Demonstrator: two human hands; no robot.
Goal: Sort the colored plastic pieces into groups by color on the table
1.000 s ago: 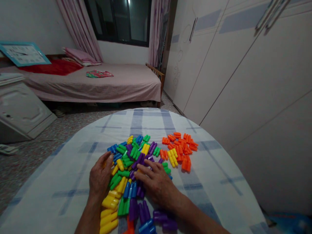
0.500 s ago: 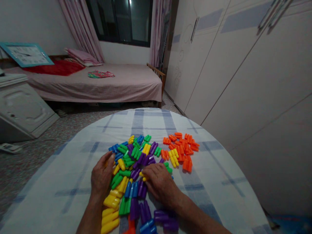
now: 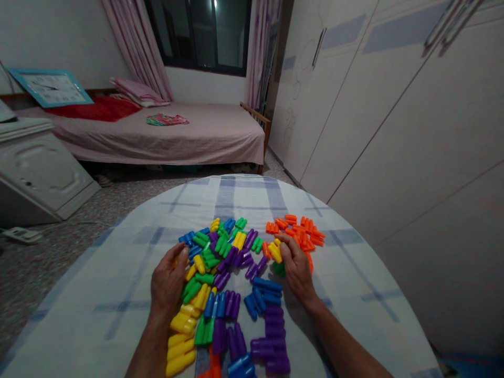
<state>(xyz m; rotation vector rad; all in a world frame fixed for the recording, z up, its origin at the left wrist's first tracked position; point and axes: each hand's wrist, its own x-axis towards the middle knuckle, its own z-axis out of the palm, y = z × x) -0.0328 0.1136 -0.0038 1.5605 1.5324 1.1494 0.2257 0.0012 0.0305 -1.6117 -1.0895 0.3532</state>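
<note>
Colourful plastic toy pieces, each like a few short rounded tubes joined together, lie in a mixed pile [image 3: 222, 247] between my hands. At the pile's left edge rests my left hand [image 3: 167, 283], its fingers curled; a bit of yellow shows between thumb and finger, but what it holds is unclear. My right hand [image 3: 298, 270] is at the right side, closed at the fingertips on a yellow toy piece [image 3: 275, 252]. A green piece [image 3: 279, 269] lies just under that hand, and orange pieces [image 3: 305, 231] are grouped beyond it.
Blue pieces [image 3: 263, 296] and purple pieces [image 3: 273, 341] lie near the front, with yellow pieces [image 3: 181, 352] to their left. The round table has a checked cloth [image 3: 129, 283]. Behind it stand a bed [image 3: 205, 136], a white cabinet [image 3: 43, 168] and a tall wardrobe [image 3: 394, 131].
My right hand has moved right and away from me, from the pile's middle to beside the orange group, uncovering blue and purple pieces. The left hand stays put.
</note>
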